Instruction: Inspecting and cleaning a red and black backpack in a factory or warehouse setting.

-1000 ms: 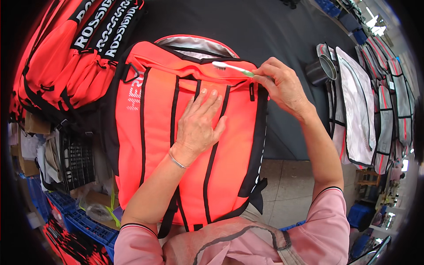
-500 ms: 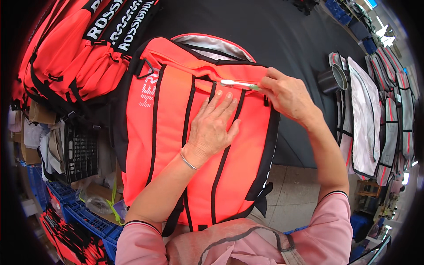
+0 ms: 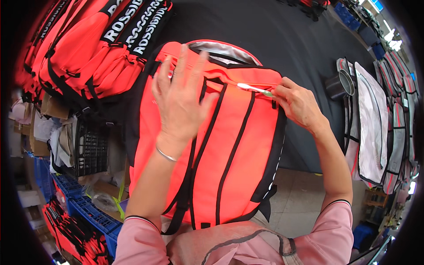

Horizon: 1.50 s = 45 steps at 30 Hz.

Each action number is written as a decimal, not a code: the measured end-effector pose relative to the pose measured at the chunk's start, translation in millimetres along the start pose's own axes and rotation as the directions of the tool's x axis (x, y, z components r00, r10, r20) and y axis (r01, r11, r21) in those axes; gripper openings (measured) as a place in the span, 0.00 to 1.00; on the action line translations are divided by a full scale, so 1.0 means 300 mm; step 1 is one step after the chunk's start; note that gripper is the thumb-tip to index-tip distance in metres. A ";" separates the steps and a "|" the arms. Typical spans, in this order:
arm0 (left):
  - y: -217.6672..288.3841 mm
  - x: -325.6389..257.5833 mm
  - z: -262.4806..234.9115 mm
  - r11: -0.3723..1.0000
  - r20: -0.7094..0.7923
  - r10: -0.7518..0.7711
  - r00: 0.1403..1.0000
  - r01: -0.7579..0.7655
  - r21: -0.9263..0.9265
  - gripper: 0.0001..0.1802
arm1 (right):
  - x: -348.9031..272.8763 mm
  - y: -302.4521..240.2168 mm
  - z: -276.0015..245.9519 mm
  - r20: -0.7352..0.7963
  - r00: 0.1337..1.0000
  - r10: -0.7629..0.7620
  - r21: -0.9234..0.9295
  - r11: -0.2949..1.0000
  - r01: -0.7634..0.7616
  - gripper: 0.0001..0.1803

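A bright coral-red backpack (image 3: 212, 176) with black piping lies before me, its lower end against my body. At its far end a flap stands open, showing a pale grey lining (image 3: 223, 51). My right hand (image 3: 300, 104) pinches the handle end of a white and green toothbrush (image 3: 254, 89), whose head lies along the seam near the bag's far right corner. My left hand (image 3: 181, 95), slightly blurred, is over the bag's upper left part with its fingers spread and nothing in them. Whether it touches the fabric I cannot tell.
More red bags (image 3: 88, 57) are stacked at the far left. A black crate (image 3: 91, 152) and blue crates (image 3: 88, 212) stand at the left. On the right are a dark metal cup (image 3: 340, 84) and grey-white fabric panels (image 3: 371, 123). Black cloth (image 3: 304, 44) covers the table.
My left hand has lifted from the middle of the bag and moved up and to the left, fingers spreading. My right hand keeps the toothbrush at the seam. The whole view has shifted slightly.
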<state>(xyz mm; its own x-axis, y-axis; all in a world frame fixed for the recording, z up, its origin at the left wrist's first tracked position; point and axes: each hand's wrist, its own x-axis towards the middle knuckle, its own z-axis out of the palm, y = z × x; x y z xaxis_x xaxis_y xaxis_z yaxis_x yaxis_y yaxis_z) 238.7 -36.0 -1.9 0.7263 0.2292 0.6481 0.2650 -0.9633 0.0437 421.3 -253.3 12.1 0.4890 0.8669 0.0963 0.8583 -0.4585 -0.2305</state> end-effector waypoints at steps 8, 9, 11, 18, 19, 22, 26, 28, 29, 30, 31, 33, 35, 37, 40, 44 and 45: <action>-0.186 -0.252 0.089 0.973 0.299 -0.074 0.951 0.134 -0.187 0.35 | 0.122 -0.089 -0.074 -0.101 0.995 -0.003 0.190 0.981 0.023 0.08; -0.180 -0.244 0.082 0.970 0.299 -0.080 0.951 0.144 -0.197 0.35 | 0.156 -0.126 -0.049 -0.193 0.978 -0.085 0.246 0.960 0.132 0.08; -0.190 -0.246 0.093 0.965 0.258 -0.060 0.964 0.122 -0.231 0.34 | 0.221 -0.198 0.022 -0.295 0.938 -0.182 0.307 0.912 0.273 0.07; -0.189 -0.242 0.090 0.930 0.272 -0.107 0.956 0.194 -0.313 0.35 | 0.390 -0.271 0.204 -0.297 0.889 -0.350 0.168 0.897 0.409 0.05; -0.190 -0.242 0.090 0.928 0.274 -0.115 0.955 0.201 -0.314 0.35 | 0.400 -0.278 0.218 -0.246 0.894 -0.374 0.123 0.903 0.412 0.05; -0.198 -0.241 0.086 0.917 0.266 -0.124 0.956 0.213 -0.336 0.35 | 0.397 -0.287 0.231 -0.228 0.886 -0.405 0.043 0.904 0.424 0.05; -0.195 -0.246 0.082 0.897 0.278 -0.158 0.947 0.256 -0.361 0.35 | 0.364 -0.258 0.180 -0.046 0.932 -0.360 -0.007 0.933 0.361 0.03; -0.188 -0.245 0.091 0.894 0.272 -0.161 0.949 0.257 -0.368 0.35 | 0.369 -0.255 0.180 0.000 0.936 -0.351 -0.020 0.936 0.351 0.03; -0.185 -0.244 0.094 0.898 0.270 -0.163 0.949 0.256 -0.358 0.35 | 0.387 -0.262 0.198 -0.066 0.919 -0.388 0.006 0.921 0.389 0.03; -0.187 -0.246 0.095 0.902 0.268 -0.163 0.950 0.254 -0.349 0.36 | 0.399 -0.267 0.209 -0.134 0.898 -0.420 0.030 0.904 0.427 0.03; -0.189 -0.247 0.099 0.901 0.266 -0.160 0.950 0.251 -0.354 0.36 | 0.401 -0.263 0.207 -0.134 0.898 -0.420 0.046 0.902 0.429 0.03; -0.200 -0.260 0.099 0.900 0.251 -0.154 0.956 0.241 -0.364 0.36 | 0.388 -0.235 0.171 -0.044 0.921 -0.387 0.047 0.920 0.389 0.04; -0.196 -0.259 0.090 0.895 0.266 -0.167 0.949 0.259 -0.362 0.36 | 0.370 -0.170 0.138 0.092 0.940 -0.329 0.045 0.944 0.326 0.05; -0.186 -0.253 0.093 0.888 0.279 -0.166 0.946 0.266 -0.375 0.36 | 0.364 -0.162 0.125 0.081 0.942 -0.326 0.065 0.945 0.322 0.05; -0.189 -0.255 0.098 0.906 0.254 -0.151 0.955 0.237 -0.351 0.36 | 0.364 -0.156 0.135 0.005 0.937 -0.350 0.127 0.930 0.346 0.06; -0.193 -0.258 0.092 0.889 0.279 -0.173 0.945 0.272 -0.370 0.36 | 0.350 -0.125 0.115 0.094 0.927 -0.364 0.178 0.922 0.344 0.07; -0.190 -0.253 0.092 0.888 0.275 -0.171 0.946 0.269 -0.373 0.36 | 0.343 -0.109 0.106 0.112 0.932 -0.346 0.165 0.931 0.326 0.06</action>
<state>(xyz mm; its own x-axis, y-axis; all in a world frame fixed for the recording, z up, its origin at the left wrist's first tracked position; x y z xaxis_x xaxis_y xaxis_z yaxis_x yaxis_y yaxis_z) 185.9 5.3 -74.5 0.8164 0.4202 0.3961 0.1942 -0.8458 0.4969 438.7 -142.8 -1.2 0.1415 0.9880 0.0612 0.9326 -0.1123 -0.3430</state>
